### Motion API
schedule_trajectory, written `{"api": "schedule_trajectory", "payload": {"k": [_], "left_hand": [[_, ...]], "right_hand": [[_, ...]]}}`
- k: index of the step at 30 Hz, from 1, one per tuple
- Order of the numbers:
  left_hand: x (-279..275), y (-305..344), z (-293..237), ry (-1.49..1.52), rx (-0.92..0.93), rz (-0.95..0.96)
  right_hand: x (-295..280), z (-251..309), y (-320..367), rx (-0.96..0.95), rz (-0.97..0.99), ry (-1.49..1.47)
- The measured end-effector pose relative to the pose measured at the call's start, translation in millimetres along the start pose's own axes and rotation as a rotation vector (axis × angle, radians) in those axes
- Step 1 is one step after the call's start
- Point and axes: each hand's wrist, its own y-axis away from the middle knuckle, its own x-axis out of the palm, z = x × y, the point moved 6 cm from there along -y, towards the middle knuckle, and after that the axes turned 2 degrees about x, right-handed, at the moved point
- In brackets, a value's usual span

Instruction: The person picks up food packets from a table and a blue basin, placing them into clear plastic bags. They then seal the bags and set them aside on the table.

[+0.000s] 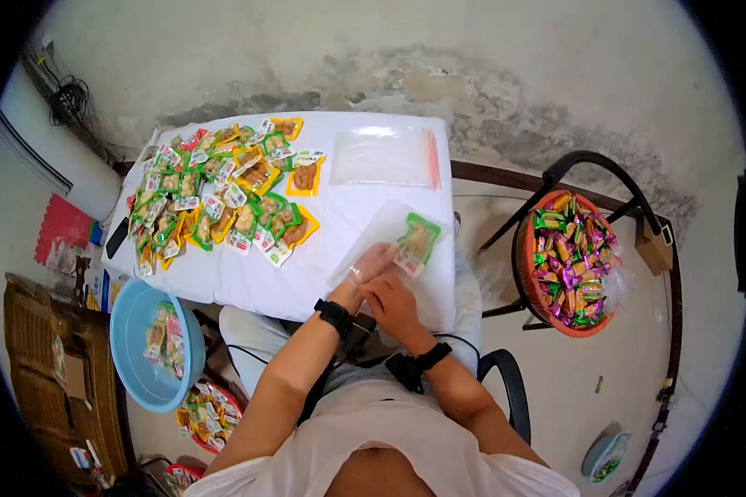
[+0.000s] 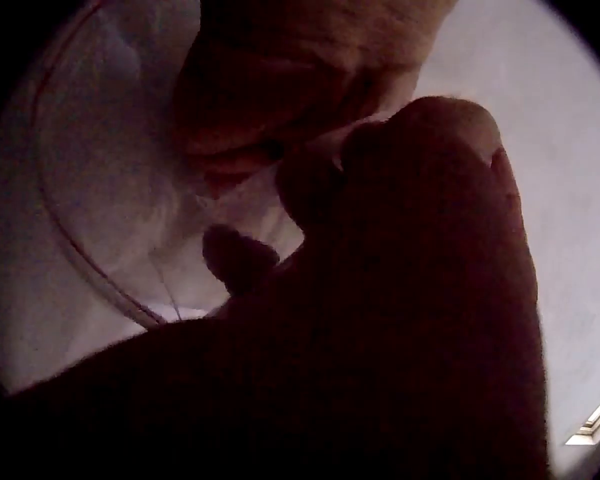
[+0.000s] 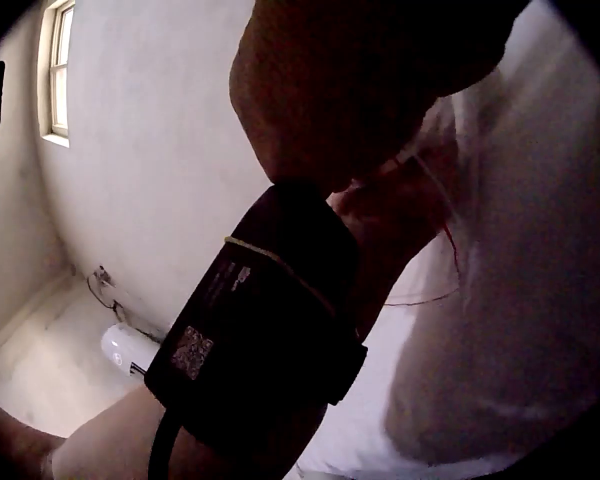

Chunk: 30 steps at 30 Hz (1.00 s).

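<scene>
My left hand (image 1: 377,258) is inside a clear plastic bag (image 1: 358,248), whose mouth lies around the wrist. A green-edged snack packet (image 1: 419,236) with a white label is in the same bag, right at the left fingertips; I cannot tell whether those fingers grip it. Just below, my right hand (image 1: 396,308) pinches the bag near its mouth, close against the left wrist. The right wrist view shows the bag's thin red line (image 3: 456,262) near the left hand. Both hands are dark in the wrist views.
Green and yellow snack packets (image 1: 215,195) heap on the white-covered table's left. Flat clear bags (image 1: 381,157) with red strips lie at the back. A blue basin (image 1: 124,356) stands left; an orange basket (image 1: 524,273) of purple and green wrapped snacks sits on a chair at right.
</scene>
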Motion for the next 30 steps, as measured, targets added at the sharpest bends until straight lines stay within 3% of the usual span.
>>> {"api": "schedule_trajectory", "payload": {"k": [4, 7, 9, 10, 12, 13, 15, 18, 19, 20, 22, 24, 26, 28, 29, 30], "left_hand": [[8.0, -2.3, -2.2, 0.142, 0.035, -0.067], [4.3, -9.5, 8.1, 0.148, -0.076, -0.125], [12.2, -27.4, 17.9, 0.388, 0.183, 0.364], [21.6, -14.4, 4.6, 0.399, 0.114, 0.305], [-1.2, -22.3, 34.9, -0.221, 0.477, 0.224], [3.3, -1.9, 12.1, -0.224, 0.479, 0.197], [14.1, 28.6, 6.5, 0.469, -0.116, 0.036], [-5.3, 53.2, 30.2, 0.449, 0.005, -0.113], [-8.3, 69.7, 21.6, 0.006, 0.245, 0.009], [-20.1, 82.4, 25.9, 0.004, 0.244, 0.005], [-28.5, 125.3, 4.8, 0.209, 0.017, -0.047], [-69.9, 143.1, 0.0, 0.038, 0.071, -0.249], [-124.2, 149.4, -3.4, -0.071, 0.248, -0.616], [-143.7, 173.6, -49.1, -0.723, 0.427, -0.985], [-147.4, 172.4, -58.6, -0.724, 0.429, -0.981], [-143.5, 173.4, -75.4, -0.969, 0.519, -1.039]], "right_hand": [[-6.4, -4.9, 0.4, 0.058, -0.013, 0.007], [-8.5, -9.2, 1.2, 0.083, 0.022, -0.026], [-3.0, -19.0, 5.6, 0.042, -0.009, 0.095], [-1.6, -12.3, 2.0, 0.016, 0.023, 0.062], [-13.8, -0.4, -4.5, 0.03, -0.023, 0.136], [-11.6, -2.7, -3.3, 0.018, -0.006, 0.119], [-10.8, -10.6, 2.3, 0.081, -0.026, 0.102], [-9.9, -10.4, 3.7, 0.12, 0.003, 0.085], [-9.0, -11.9, 4.8, 0.117, 0.005, 0.078], [-8.7, -14.4, 6.4, 0.117, 0.004, 0.086], [-7.6, -15.2, 7.9, 0.117, 0.004, 0.092], [-7.8, -13.0, 8.3, 0.107, -0.025, 0.041], [-6.4, -12.3, 8.6, 0.109, -0.018, 0.036], [-5.0, -11.8, 8.6, 0.111, -0.014, 0.033], [-5.1, -10.9, 8.7, 0.096, -0.022, 0.037], [-6.2, -10.0, 9.2, 0.084, -0.032, 0.043]]}}
